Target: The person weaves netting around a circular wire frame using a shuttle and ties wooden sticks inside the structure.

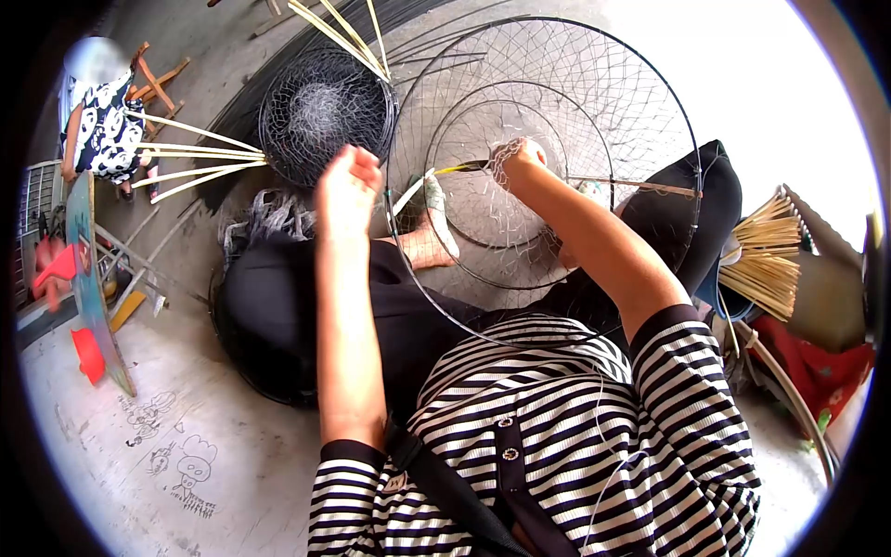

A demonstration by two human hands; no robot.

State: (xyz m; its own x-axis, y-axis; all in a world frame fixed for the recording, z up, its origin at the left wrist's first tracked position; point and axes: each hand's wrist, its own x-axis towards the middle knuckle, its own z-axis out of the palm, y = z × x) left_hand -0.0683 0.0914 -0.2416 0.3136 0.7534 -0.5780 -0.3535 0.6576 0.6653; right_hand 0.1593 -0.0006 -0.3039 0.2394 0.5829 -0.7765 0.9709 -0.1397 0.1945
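A large round wire-hooped net trap [691,121] with several black rings and thin mesh rests across my lap. My right hand [522,160] is inside its hoops, fingers closed around bunched pale netting [501,165]. Beside that hand lies a slim yellow and dark strip [457,169], whose kind I cannot make out. My left hand [351,186] is raised left of the trap's outer ring, near a dark bundle of stacked netting [320,111]. Motion blurs this hand, and whether its fingers hold anything does not show.
Pale sticks [209,148] jut out beside the dark netting bundle. On the right, a bucket [729,292] holds many thin wooden sticks [766,260]. A person in a patterned garment [107,130] is at far left, near a board [85,269] and a red plastic piece [88,356].
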